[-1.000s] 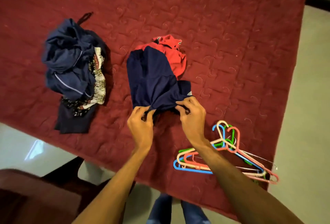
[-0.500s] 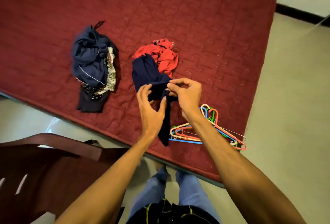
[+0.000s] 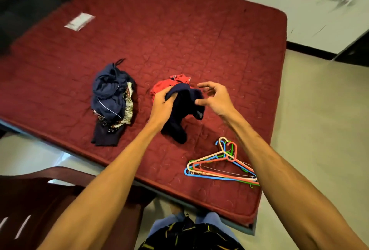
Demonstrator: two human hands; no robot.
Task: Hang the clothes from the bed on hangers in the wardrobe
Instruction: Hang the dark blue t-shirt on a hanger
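Left hand (image 3: 161, 103) has the navy garment (image 3: 184, 114) bunched in its fist and lifted, with the lower end touching the red bed (image 3: 229, 50). My read: it's sorting out the cloth to find an opening before a hanger goes in. Right hand (image 3: 216, 98) is released, fingers spread, just right of the cloth and holding nothing, likely poised to catch the other edge. Red garment (image 3: 161, 88) lies just behind, partly covered. Other clothes pile (image 3: 111, 100) sits to the left, apart. Hangers (image 3: 226, 156) are stacked at the near right of the bed, handy for the right hand. Wardrobe not in view.
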